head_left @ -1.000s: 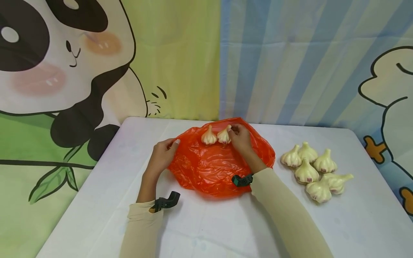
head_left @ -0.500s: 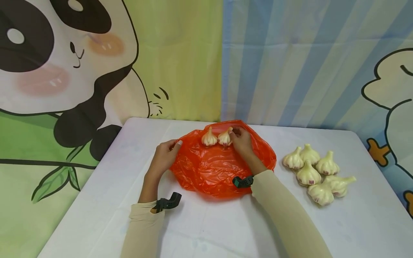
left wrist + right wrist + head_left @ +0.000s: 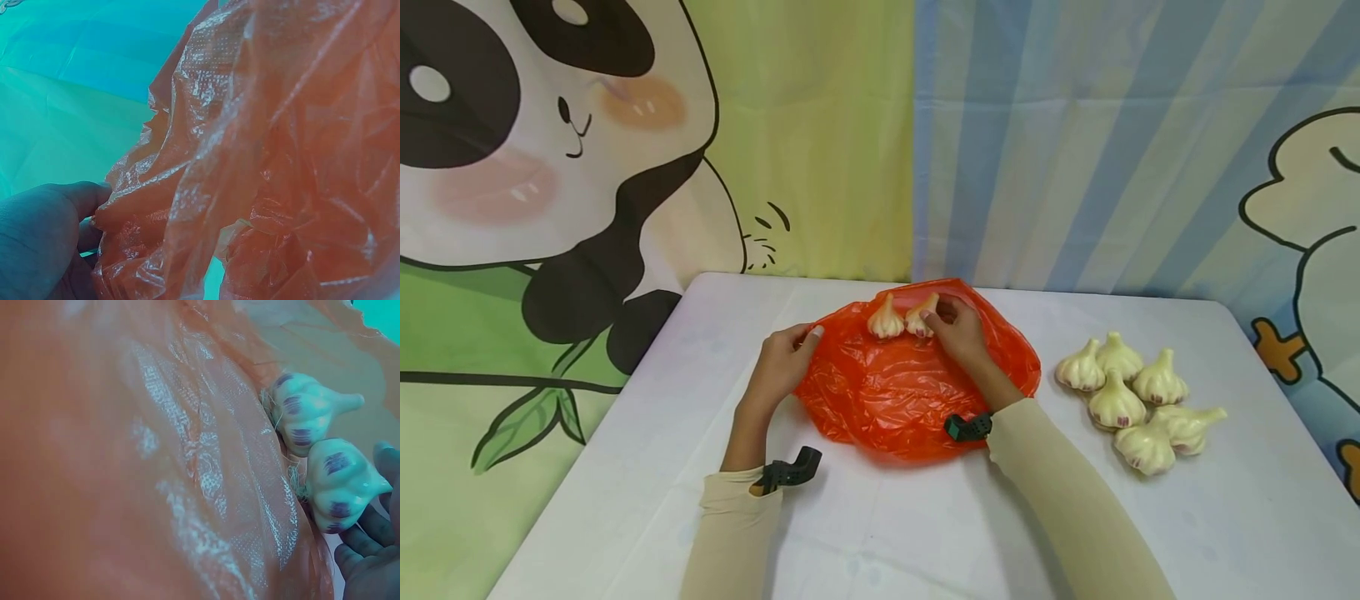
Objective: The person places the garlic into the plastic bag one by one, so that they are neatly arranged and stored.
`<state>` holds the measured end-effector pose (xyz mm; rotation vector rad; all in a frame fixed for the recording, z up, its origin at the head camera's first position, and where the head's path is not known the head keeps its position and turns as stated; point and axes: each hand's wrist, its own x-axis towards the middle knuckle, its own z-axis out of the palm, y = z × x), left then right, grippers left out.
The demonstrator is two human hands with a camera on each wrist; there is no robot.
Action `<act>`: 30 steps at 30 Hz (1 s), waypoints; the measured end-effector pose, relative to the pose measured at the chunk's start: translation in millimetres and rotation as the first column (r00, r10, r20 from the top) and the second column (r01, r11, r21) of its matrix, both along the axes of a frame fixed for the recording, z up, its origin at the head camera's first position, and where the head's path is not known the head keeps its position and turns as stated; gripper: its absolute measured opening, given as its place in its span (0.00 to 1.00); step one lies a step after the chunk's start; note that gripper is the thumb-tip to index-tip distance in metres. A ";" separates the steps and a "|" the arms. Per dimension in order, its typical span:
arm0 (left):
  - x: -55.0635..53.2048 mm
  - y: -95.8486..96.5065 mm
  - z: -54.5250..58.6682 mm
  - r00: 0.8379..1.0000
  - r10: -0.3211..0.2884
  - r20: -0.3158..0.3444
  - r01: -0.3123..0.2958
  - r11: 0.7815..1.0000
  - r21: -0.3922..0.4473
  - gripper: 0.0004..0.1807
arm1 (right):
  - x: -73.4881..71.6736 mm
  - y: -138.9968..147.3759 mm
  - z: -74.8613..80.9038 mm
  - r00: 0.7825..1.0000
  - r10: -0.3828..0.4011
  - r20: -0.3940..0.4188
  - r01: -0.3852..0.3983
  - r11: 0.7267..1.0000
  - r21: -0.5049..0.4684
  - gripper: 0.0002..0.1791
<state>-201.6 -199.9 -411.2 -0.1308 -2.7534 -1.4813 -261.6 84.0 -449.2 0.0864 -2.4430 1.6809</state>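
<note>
A crinkled red plastic bag [image 3: 902,392] lies with its mouth spread in the middle of the white table. At its left edge, my left hand [image 3: 782,364] pinches the film between thumb and fingers; the left wrist view shows this grip on the bag [image 3: 187,187] close up. Two garlic bulbs sit side by side in the bag's mouth, necks upward. My right hand [image 3: 964,335] holds the right-hand bulb [image 3: 917,320] near its neck, thumb in front and fingers behind. Beside it, the left-hand bulb [image 3: 886,319] stands untouched.
Several more garlic bulbs [image 3: 1116,404] lie grouped on the table [image 3: 865,533] to the right of the bag. Behind the table's far edge hangs a printed cloth backdrop [image 3: 820,142] with cartoon figures.
My right thumb has slid down from the neck onto the side of the garlic bulb. The left hand keeps its hold on the bag; the view has shifted slightly.
</note>
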 end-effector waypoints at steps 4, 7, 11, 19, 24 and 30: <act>-1.1 -0.2 -0.7 1.000 0.001 0.003 -0.001 1.000 0.000 0.27 | 0.5 1.3 0.5 1.000 0.007 -0.013 -0.007 1.000 -0.012 0.25; -1.1 0.2 -0.6 1.000 0.001 0.003 -0.001 1.000 -0.002 0.27 | 1.7 2.3 0.9 1.000 0.003 -0.019 -0.004 0.999 -0.034 0.26; -0.9 0.9 -1.5 1.000 -0.002 0.003 0.002 1.000 0.001 0.27 | 6.3 2.8 2.3 0.999 0.012 -0.039 -0.013 0.999 -0.031 0.28; -0.8 2.4 -1.7 1.000 -0.011 0.004 0.011 1.000 0.002 0.28 | 17.7 1.8 9.1 0.995 0.044 -0.091 -0.047 0.999 -0.028 0.33; -0.3 1.3 -0.5 1.000 -0.011 0.004 0.011 1.000 -0.005 0.28 | 24.8 3.4 15.3 0.992 0.053 -0.111 -0.057 0.998 -0.036 0.32; -0.1 1.2 -0.5 1.000 -0.012 0.003 0.012 1.000 -0.005 0.27 | 33.9 9.0 19.7 0.993 0.073 -0.097 -0.070 0.997 0.039 0.29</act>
